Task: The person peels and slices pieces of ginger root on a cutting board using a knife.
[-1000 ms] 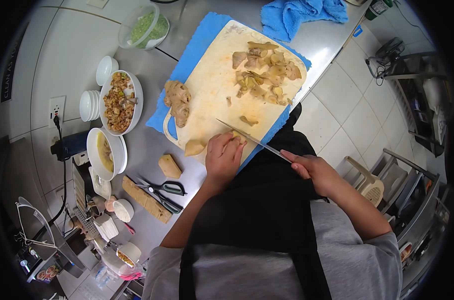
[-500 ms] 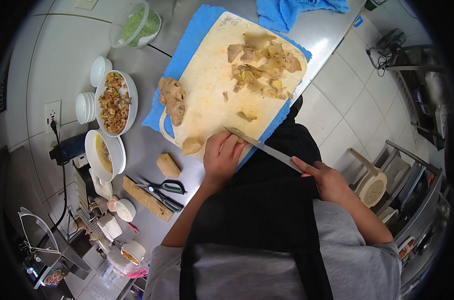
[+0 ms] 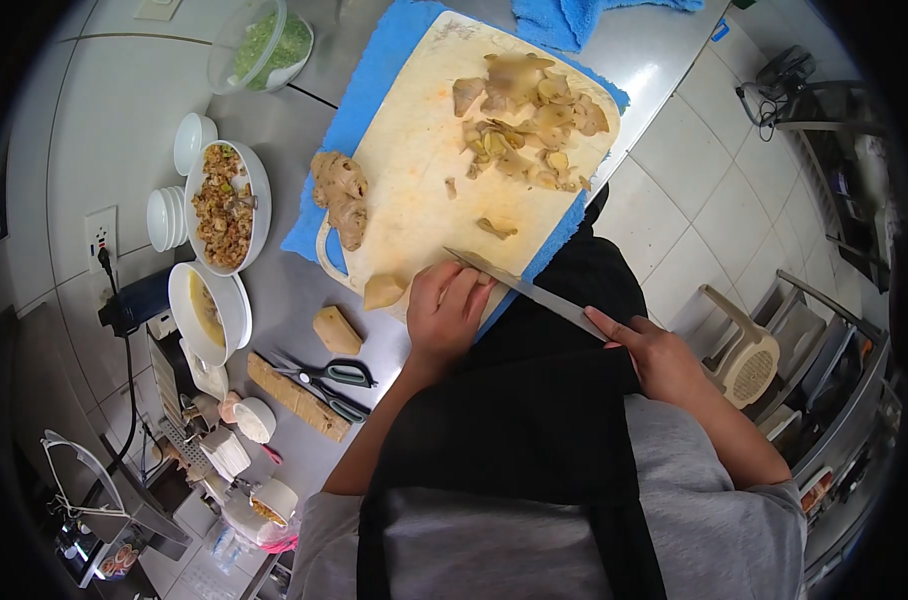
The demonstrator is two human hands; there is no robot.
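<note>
My right hand [image 3: 662, 356] grips the handle of a knife [image 3: 544, 298], its blade angled up and left over the near edge of the cutting board [image 3: 404, 190]. My left hand [image 3: 446, 308] is closed on a piece of ginger, mostly hidden by the fingers, with the blade against or just over it. Beside that hand lies a peeled-looking ginger piece [image 3: 384, 291]. A large unpeeled ginger root [image 3: 341, 198] rests at the board's left edge. Ginger peelings [image 3: 534, 125] are heaped at the far right of the board, and one scrap [image 3: 496, 229] lies nearer the knife.
The board sits on a blue towel [image 3: 359, 90]. To the left are scissors [image 3: 339, 385], a wooden block [image 3: 299, 396], another ginger-coloured piece [image 3: 337, 330], a bowl of chopped food [image 3: 262, 220], a bowl of yellowish liquid [image 3: 239, 320] and a tub of greens [image 3: 299, 70].
The knife's tip has shifted slightly up and left over the held ginger. The whole view has moved a little; both hands keep their grips.
</note>
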